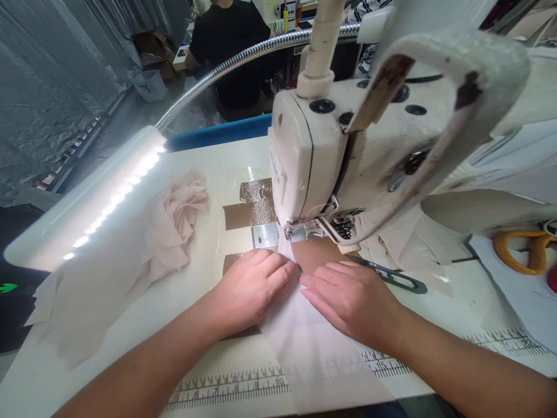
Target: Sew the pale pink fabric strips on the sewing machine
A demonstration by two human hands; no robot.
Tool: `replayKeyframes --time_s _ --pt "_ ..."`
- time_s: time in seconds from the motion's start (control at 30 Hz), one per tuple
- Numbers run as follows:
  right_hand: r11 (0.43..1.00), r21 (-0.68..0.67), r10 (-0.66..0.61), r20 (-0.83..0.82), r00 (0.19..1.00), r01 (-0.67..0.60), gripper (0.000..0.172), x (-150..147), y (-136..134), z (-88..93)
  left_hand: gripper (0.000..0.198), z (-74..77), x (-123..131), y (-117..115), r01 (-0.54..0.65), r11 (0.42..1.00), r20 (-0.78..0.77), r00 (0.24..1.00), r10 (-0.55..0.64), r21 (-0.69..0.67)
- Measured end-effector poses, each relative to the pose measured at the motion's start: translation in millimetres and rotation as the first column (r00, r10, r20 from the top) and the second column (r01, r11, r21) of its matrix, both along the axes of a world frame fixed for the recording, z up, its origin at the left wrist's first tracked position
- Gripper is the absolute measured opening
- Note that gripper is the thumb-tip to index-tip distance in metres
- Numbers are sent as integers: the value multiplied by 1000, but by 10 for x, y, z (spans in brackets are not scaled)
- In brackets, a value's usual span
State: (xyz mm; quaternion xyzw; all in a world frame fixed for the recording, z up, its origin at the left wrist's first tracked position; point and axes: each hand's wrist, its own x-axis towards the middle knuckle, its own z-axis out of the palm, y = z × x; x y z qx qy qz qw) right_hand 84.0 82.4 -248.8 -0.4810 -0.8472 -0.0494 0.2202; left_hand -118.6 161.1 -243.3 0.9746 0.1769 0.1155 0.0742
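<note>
Before the machine (378, 148), sheer, creased white cloth (319, 360) narrows from near to far, held by both hands (255, 285).

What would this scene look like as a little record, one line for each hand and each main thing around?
Left bare hand: fingers on thin, translucent white cloth
Right bare hand: fingers on the same cloth, close to the left hand
Centre: cream-white metal sewing machine, the cloth's far end beneath it
Left side: crumpled pale pink fabric; glowing white bar lamp
Right side: slim dark grey tool beside the right hand; orange looped handle farther right
</note>
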Motion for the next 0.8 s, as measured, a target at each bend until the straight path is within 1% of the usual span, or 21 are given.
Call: replayKeyframes --time_s 0.13,0.27,0.37,0.47,0.6,0.73,0.8 --pt "1000 2 -4 5 1000 4 24 1 -4 -12 22 -4 2 11 -18 1000 -11 1000 18 13" --pt "1000 7 -2 0 1000 2 24 1 -2 -23 20 -8 -10 31 19 1000 -5 1000 -19 3" --pt "1000 15 0 1 1000 0 24 -1 3 -29 19 4 -10 38 32 999 -31 999 -31 18" --pt "1000 8 -2 6 1000 2 24 -2 5 -34 22 23 0 39 26 999 -48 999 -25 27" --pt "1000 4 -4 6 1000 4 23 -3 7 -33 32 31 6 36 7 1000 -41 999 -6 22" --pt "1000 12 1 -4 1000 -1 22 3 2 -32 32 34 2 38 -11 1000 -31 999 12 15" --pt "1000 5 1 -7 1000 -1 21 8 -3 -36 32 45 5 43 0 1000 -22 1000 0 -2"
